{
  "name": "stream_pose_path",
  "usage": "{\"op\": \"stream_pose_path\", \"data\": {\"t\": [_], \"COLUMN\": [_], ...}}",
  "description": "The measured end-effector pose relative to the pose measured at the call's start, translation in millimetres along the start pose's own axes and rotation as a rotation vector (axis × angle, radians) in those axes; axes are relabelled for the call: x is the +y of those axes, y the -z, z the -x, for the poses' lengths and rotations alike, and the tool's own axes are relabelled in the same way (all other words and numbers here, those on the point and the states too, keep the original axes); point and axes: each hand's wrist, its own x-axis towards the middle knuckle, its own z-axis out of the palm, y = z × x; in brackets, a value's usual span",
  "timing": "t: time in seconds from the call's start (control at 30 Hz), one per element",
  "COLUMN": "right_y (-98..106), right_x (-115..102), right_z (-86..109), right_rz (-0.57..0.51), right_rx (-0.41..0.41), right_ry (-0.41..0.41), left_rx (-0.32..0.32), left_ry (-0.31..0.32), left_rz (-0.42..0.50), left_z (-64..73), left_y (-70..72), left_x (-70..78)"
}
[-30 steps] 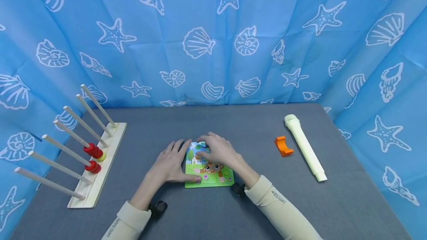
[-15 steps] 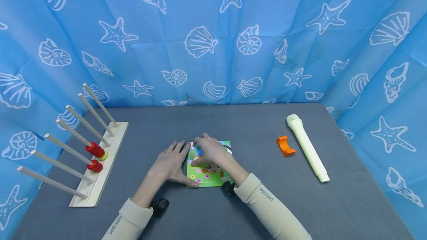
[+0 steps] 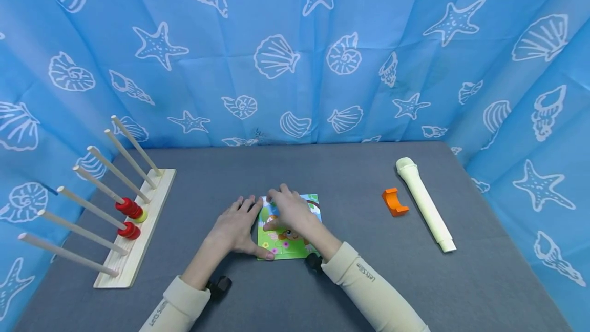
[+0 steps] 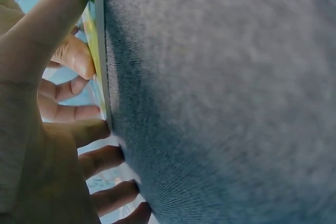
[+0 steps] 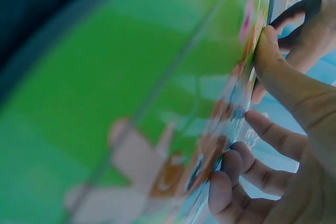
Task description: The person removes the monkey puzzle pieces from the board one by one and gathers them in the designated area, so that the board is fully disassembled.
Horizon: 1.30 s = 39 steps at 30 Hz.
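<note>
Since the earliest frame the right hand [image 3: 293,212] has slid toward the left hand [image 3: 236,227], so the far right corner of the monkey puzzle [image 3: 290,248] now shows beyond its knuckles, and the left thumb has dropped closer to the puzzle's near edge. The puzzle lies flat on the grey tabletop [image 3: 350,178], directly under the right fingertips and between the two thumbs. The right fingers [image 5: 270,174] are bent but well apart from the thumb, their tips resting on the picture; whether they press down or only touch, I cannot tell. The left fingers [image 4: 105,160] are spread wide beside the left edge, the outer ones on the cloth, while the thumb lies over the near left corner. The step looks like settling the pieces, and it should go best with the left hand as a steady fence — firm enough to stop sliding, light enough not to tip the board. The right fingertips would do well to push straight down near the seams, flat pads rather than nails, since a sideways shove could lift a neighbouring piece.
</note>
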Motion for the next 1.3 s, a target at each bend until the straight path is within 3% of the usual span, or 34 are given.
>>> {"op": "stream_pose_path", "data": {"t": [0.57, 1.3], "right_y": [-1.1, 1.4], "right_x": [-3.2, -5.5], "right_z": [-1.4, -1.4], "right_rz": [0.077, 0.133], "right_rx": [-0.016, 0.024], "right_ry": [0.005, 0.006], "left_rx": [0.006, 0.003], "left_ry": [0.019, 0.022], "left_rz": [-0.009, -0.008], "left_z": [-0.2, -1.4], "left_y": [0.6, 0.2], "left_x": [0.8, 0.8]}}
